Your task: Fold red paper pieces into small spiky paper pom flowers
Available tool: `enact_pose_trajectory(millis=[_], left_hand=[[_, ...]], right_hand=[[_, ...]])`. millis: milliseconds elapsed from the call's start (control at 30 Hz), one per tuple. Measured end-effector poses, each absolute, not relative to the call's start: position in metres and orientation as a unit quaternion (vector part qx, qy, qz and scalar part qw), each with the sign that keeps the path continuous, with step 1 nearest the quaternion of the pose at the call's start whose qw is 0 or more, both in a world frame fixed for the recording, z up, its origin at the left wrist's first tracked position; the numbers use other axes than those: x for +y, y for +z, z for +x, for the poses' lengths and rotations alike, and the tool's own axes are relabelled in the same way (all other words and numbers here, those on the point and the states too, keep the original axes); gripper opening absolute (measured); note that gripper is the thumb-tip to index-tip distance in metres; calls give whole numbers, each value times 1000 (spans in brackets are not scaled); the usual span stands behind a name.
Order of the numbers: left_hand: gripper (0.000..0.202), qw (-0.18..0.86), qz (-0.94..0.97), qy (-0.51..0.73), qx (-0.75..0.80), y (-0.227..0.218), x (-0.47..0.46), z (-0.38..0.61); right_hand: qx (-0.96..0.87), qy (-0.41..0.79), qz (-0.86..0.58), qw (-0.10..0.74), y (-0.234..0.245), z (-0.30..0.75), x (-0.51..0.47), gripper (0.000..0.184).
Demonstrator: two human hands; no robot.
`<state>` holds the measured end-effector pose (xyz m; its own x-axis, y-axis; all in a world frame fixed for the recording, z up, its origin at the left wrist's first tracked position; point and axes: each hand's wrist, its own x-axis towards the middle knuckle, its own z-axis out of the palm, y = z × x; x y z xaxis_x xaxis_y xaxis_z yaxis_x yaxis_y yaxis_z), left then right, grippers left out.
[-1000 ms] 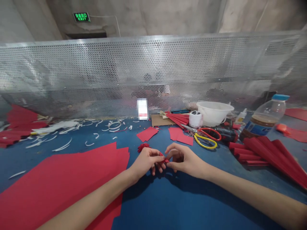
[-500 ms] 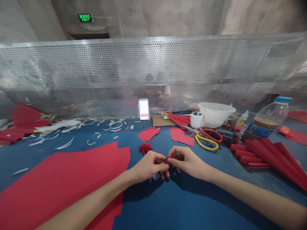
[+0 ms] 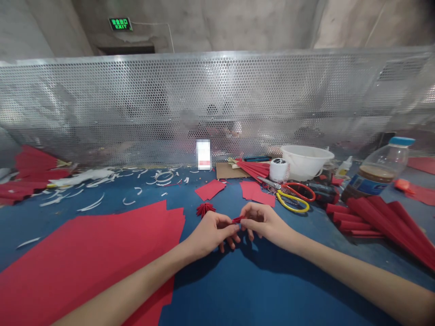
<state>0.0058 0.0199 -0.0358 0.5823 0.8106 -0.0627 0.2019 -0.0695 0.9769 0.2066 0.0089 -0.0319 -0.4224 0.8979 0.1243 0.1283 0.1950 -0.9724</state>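
Observation:
Between my two hands is a small strip of folded red paper (image 3: 238, 219), pinched at both ends. My left hand (image 3: 214, 233) grips its left end between thumb and forefinger. On the other end, the thumb and forefinger of my right hand (image 3: 263, 222) are closed. Most of the strip is covered by my fingers. Just behind my left hand sits a small pleated red paper fan (image 3: 205, 209). Small red paper pieces lie beyond my hands, one (image 3: 210, 189) to the left and a few overlapping (image 3: 257, 194) to the right.
Large red sheets (image 3: 102, 253) cover the left of the blue table. Scissors (image 3: 292, 199), a thread spool (image 3: 278, 170), a white bowl (image 3: 306, 160), a bottle (image 3: 377, 170) and folded red paper (image 3: 390, 222) stand or lie at right. White scraps (image 3: 91, 203) litter the back left; a perforated metal screen (image 3: 217, 99) closes the rear.
The folded paper has turned from nearly upright to lying more level between my fingers. My right hand has shifted slightly up and away from my left.

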Motion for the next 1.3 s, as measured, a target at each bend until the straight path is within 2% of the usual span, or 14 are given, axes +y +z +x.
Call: enact_pose_trajectory(millis=[300, 667, 967, 1300], left_hand=[[34, 537, 642, 349, 421, -35, 19, 6], [29, 533, 666, 356, 383, -37, 19, 3], [25, 531, 653, 383, 381, -33, 17, 4], [21, 480, 675, 398, 394, -36, 17, 2]], right_hand=[[-696, 474, -395, 367, -36, 205, 7, 30], [-691, 480, -393, 371, -35, 206, 7, 26], [-654, 510, -403, 387, -38, 209, 13, 37], [-664, 511, -394, 378, -38, 209, 12, 39]])
